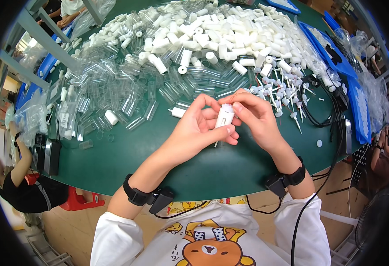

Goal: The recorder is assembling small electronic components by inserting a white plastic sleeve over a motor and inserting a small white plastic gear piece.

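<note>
A small white plastic cylinder with a slot in its side is held over the near middle of the green table. My left hand is closed round its lower part, the thumb lying across it. From its lower end sticks out a thin white stem. My right hand pinches at the upper end with thumb and fingertips; what exactly the fingertips grip there is partly hidden. Just left of my left fingers lies another white cylinder with a thin tip.
A big heap of white cylinders covers the far table. Clear plastic tubes spread at left, white-capped thin stems at right. Black cables and blue trays line the right edge. Other people sit nearby.
</note>
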`<state>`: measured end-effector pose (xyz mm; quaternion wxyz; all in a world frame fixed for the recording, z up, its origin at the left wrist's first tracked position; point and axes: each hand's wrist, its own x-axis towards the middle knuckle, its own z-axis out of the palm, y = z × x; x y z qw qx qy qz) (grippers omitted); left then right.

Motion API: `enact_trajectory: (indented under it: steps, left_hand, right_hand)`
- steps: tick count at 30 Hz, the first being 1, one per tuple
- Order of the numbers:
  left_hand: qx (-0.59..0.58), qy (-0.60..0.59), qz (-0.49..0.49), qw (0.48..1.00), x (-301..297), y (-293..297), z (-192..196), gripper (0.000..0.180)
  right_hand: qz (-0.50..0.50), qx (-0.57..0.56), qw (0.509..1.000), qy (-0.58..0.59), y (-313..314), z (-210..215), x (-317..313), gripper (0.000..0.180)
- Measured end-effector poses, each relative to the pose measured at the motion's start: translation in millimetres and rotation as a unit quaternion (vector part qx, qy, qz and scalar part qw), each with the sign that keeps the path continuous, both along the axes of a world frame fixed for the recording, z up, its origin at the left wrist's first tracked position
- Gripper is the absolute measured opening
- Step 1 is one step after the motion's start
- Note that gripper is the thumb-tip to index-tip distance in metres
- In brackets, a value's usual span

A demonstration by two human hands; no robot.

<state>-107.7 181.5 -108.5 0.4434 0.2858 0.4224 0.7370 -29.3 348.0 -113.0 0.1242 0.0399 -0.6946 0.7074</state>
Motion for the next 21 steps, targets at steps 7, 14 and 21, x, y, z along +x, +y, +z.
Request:
enact_trajectory:
  steps: [7, 14, 21]
  left_hand:
    - [-0.012, -0.013, 0.000, 1.000, -0.1, -0.7, 3.3, 0.018]
    - [-0.021, -0.009, 0.025, 0.999, 0.3, 1.4, -1.8, 0.021]
    - [-0.096, -0.028, 0.010, 0.995, -5.4, -1.4, 3.1, 0.028]
  right_hand:
    - [0.047, -0.082, 0.995, -0.023, -3.2, 6.9, 0.0, 0.024]
    - [0.055, -0.042, 0.996, -0.049, -8.1, 3.7, -0.4, 0.027]
    - [-0.004, -0.149, 0.985, -0.084, 1.7, 2.2, -1.9, 0.027]
